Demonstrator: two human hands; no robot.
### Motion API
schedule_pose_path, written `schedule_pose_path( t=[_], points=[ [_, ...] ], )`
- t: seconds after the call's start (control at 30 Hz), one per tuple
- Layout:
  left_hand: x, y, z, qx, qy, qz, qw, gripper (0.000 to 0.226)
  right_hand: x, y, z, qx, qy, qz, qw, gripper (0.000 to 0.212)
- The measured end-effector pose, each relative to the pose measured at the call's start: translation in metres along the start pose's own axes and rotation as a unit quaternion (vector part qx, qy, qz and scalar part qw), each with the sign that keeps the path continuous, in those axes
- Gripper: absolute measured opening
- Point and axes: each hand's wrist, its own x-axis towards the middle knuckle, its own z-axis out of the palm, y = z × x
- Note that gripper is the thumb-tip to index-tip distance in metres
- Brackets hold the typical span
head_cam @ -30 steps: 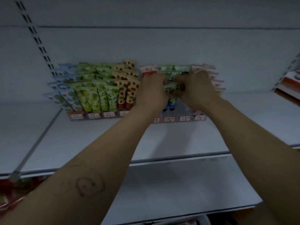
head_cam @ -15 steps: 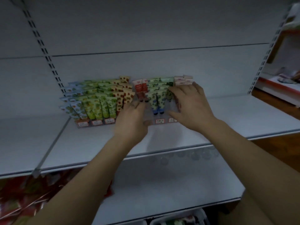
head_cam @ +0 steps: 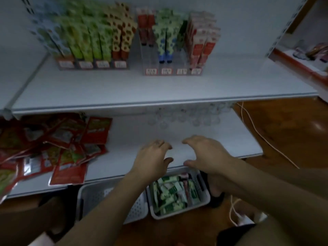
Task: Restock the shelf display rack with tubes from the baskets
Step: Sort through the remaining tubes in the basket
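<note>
Stock and hands, placed against the lower shelf (head_cam: 134, 132):

- Left hand (head_cam: 152, 160): palm down over the shelf's front edge, fingers (head_cam: 160, 143) spread and loosely curved, holding nothing.
- Right hand (head_cam: 207, 155): just beside the left, also over the front edge, fingers (head_cam: 190, 139) loosely curved, thumb out, holding nothing.
- White basket (head_cam: 205, 197): on the floor below the shelf's front edge, under the right wrist. It holds loose tubes (head_cam: 172, 194), mostly green and white, heaped at all angles. They lie well below both sets of fingers, and neither hand touches them.
- Second white basket (head_cam: 92, 197): below the shelf beside the first, its inside mostly hidden by the left forearm.
- Clear display rack (head_cam: 170, 71): on the upper shelf (head_cam: 159, 89) above, with red, green-and-blue and pink stock standing in lanes behind price labels.
- Fuller rack (head_cam: 92, 64): on that same board, blurred, with blue, green and spotted yellow tubes.
- Red packets (head_cam: 67, 139): strewn over the lower shelf's left end.
- White cable (head_cam: 257, 132): on the wooden floor past the shelf's right end.
</note>
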Motion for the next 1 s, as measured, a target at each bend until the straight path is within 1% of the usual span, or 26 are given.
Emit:
schedule_pose_path(
  t=[0.1,0.2,0.27,0.33,0.37,0.4,0.43,0.6,0.73,0.8,0.87,0.93,1.0],
  points=[
    [-0.019,-0.019,0.048,0.020,-0.126,-0.038,0.991,0.041,-0.001,0.007,0.046,-0.009,-0.126,0.024,0.992,0.074],
    [-0.036,-0.033,0.083,0.029,-0.221,-0.069,0.972,0.035,0.003,0.007,0.091,0.036,-0.202,0.066,0.977,0.068],
    [-0.041,-0.036,0.096,0.034,-0.263,-0.082,0.961,0.037,0.007,0.004,0.120,0.071,-0.251,0.089,0.961,0.055],
    [-0.040,-0.039,0.106,0.038,-0.282,-0.078,0.955,0.042,0.009,0.002,0.145,0.066,-0.304,0.101,0.945,0.041],
    [-0.039,-0.039,0.110,0.038,-0.288,-0.076,0.954,0.043,0.009,0.001,0.156,0.064,-0.318,0.099,0.941,0.047],
    [-0.038,-0.039,0.115,0.033,-0.294,-0.077,0.952,0.042,0.010,0.000,0.164,0.064,-0.326,0.092,0.939,0.049],
    [-0.038,-0.039,0.119,0.029,-0.300,-0.076,0.951,0.041,0.012,-0.002,0.172,0.069,-0.327,0.086,0.938,0.047],
    [-0.039,-0.036,0.139,0.065,-0.321,-0.050,0.944,0.032,0.026,-0.006,0.194,0.053,-0.326,0.068,0.942,0.025],
    [-0.037,-0.035,0.156,0.086,-0.318,-0.035,0.943,0.029,0.032,0.002,0.212,0.069,-0.340,0.072,0.935,0.025],
    [-0.033,-0.034,0.166,0.081,-0.322,-0.032,0.943,0.034,0.033,0.007,0.220,0.091,-0.351,0.091,0.928,0.021],
    [-0.027,-0.033,0.177,0.076,-0.333,-0.034,0.939,0.043,0.034,0.010,0.228,0.121,-0.348,0.112,0.923,0.010],
    [-0.021,-0.032,0.185,0.064,-0.357,-0.048,0.931,0.058,0.037,0.010,0.238,0.174,-0.332,0.132,0.918,0.020],
    [-0.018,-0.031,0.194,0.053,-0.378,-0.065,0.922,0.069,0.040,0.009,0.249,0.219,-0.307,0.151,0.914,0.022]
  ],
)
